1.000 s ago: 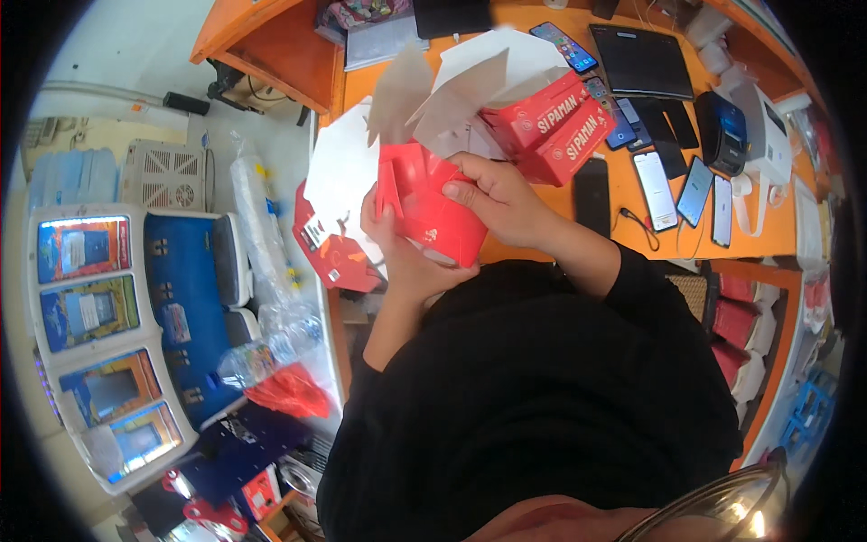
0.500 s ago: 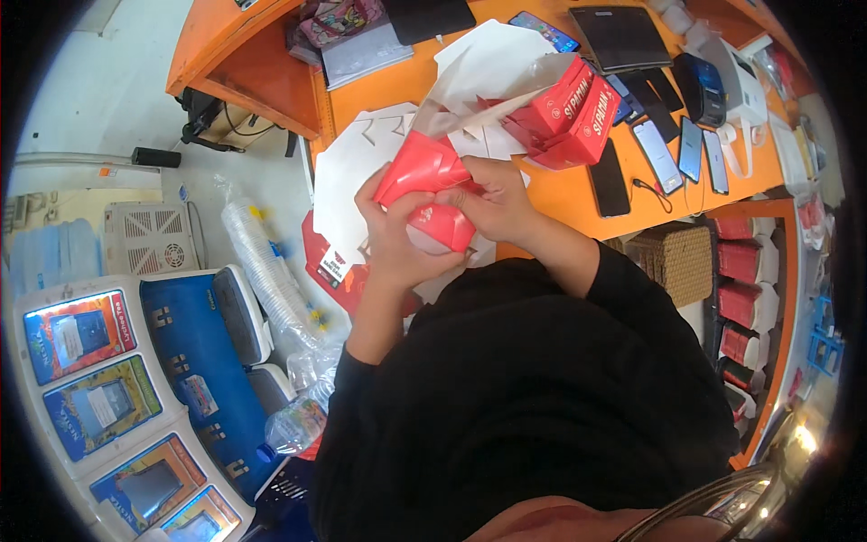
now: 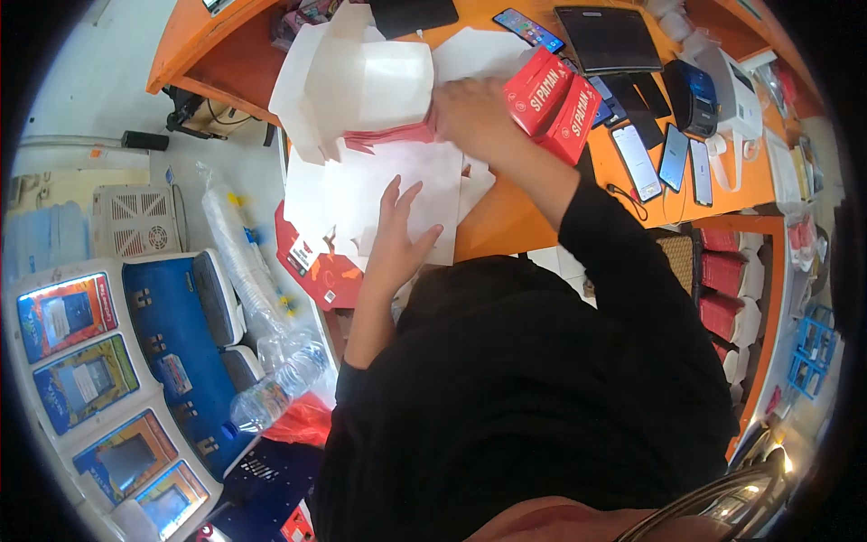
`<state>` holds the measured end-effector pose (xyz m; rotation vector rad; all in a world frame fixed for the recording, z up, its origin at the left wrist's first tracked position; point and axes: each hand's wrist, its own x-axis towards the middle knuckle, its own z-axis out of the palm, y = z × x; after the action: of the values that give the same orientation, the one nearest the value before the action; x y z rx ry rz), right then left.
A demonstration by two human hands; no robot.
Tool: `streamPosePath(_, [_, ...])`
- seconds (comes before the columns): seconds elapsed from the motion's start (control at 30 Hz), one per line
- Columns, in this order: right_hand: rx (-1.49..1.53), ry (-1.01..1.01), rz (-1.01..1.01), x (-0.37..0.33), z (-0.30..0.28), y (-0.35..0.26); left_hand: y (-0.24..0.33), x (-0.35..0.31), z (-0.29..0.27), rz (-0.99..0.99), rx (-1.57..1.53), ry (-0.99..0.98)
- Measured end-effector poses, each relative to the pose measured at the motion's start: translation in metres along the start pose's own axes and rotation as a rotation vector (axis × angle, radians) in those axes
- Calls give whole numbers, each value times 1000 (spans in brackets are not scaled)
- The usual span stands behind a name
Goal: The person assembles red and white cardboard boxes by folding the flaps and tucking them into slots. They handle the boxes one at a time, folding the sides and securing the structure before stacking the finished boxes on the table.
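My left hand point(image 3: 397, 237) is open, its fingers spread just above flat white card sheets point(image 3: 411, 185). It holds nothing. My right hand point(image 3: 474, 116) reaches across to the right side of a folded paper food box point(image 3: 390, 86), its fingers closed at that wall; the fingertips are partly hidden. The box lies with its white inside showing, white flaps up at its left and red card edges along its near side. Right beside my right hand stand red paper boxes point(image 3: 555, 104) with white lettering.
A red printed card point(image 3: 321, 266) lies at the orange table's left edge. Several phones point(image 3: 637, 161), a black tablet point(image 3: 610, 39) and a small printer point(image 3: 694, 90) occupy the right. Stacked plastic cups point(image 3: 239, 253) and a bottle point(image 3: 262, 406) are left, beside a drinks dispenser point(image 3: 172, 361).
The red box that both hands were holding is no longer between them. My left hand has opened; my right hand has moved up to the white-lined box, which now lies further left.
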<state>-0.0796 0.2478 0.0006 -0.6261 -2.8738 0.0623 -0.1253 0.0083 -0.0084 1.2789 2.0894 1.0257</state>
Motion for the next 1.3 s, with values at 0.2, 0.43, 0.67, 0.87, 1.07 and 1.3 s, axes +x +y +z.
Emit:
streamPosePath(0.2, [-211,-370,46,-27,-23,74,-4,-10,15,-1,54,65])
streamPosePath(0.43, [723,-181,468,-60,-69,104,-44,35,4,-314,-369,296])
streamPosePath(0.67, [1412,44,343,-97,-68,96,-47,104,4,-96,-354,92])
streamPosePath(0.87, [1692,-17,473,-102,-59,64,55,83,36,371,-72,155])
streamPosePath(1.07, [1739,-283,115,-97,-56,62,63,74,23,487,-31,270])
streamPosePath(1.3, [1865,-348,174,-104,-50,47,42,59,28,451,62,263])
